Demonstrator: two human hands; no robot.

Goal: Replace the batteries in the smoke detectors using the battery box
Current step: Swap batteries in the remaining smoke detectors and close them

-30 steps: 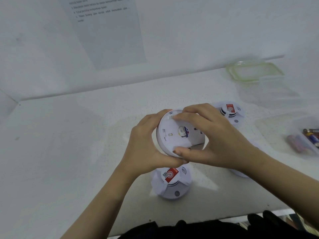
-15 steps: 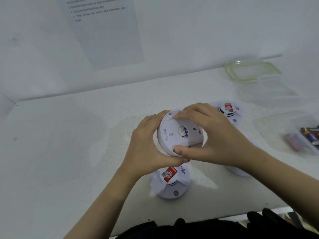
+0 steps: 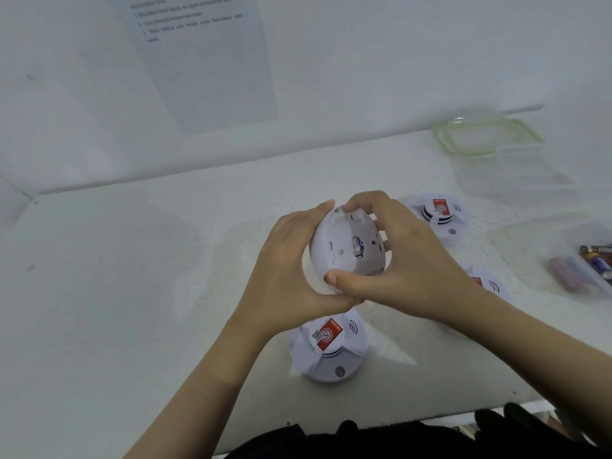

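I hold a white round smoke detector [image 3: 344,246] above the table, its back side turned toward me. My left hand [image 3: 284,270] grips its left edge, and my right hand [image 3: 407,260] grips its right side with the thumb on the lower rim. Three more detectors with red stickers stand on the table: one below my hands [image 3: 328,346], one at the back right [image 3: 438,215], one partly hidden behind my right wrist [image 3: 490,286]. The clear battery box [image 3: 563,246] with several batteries [image 3: 592,256] sits at the right edge.
A clear container [image 3: 530,170] and a green-rimmed lid [image 3: 486,135] stand at the back right by the wall. A printed sheet [image 3: 202,58] hangs on the wall behind. The white table [image 3: 132,276] ends close to my body.
The held detector has turned slightly in my hands, and my right fingers have shifted along its upper rim. Everything on the table stayed where it was.
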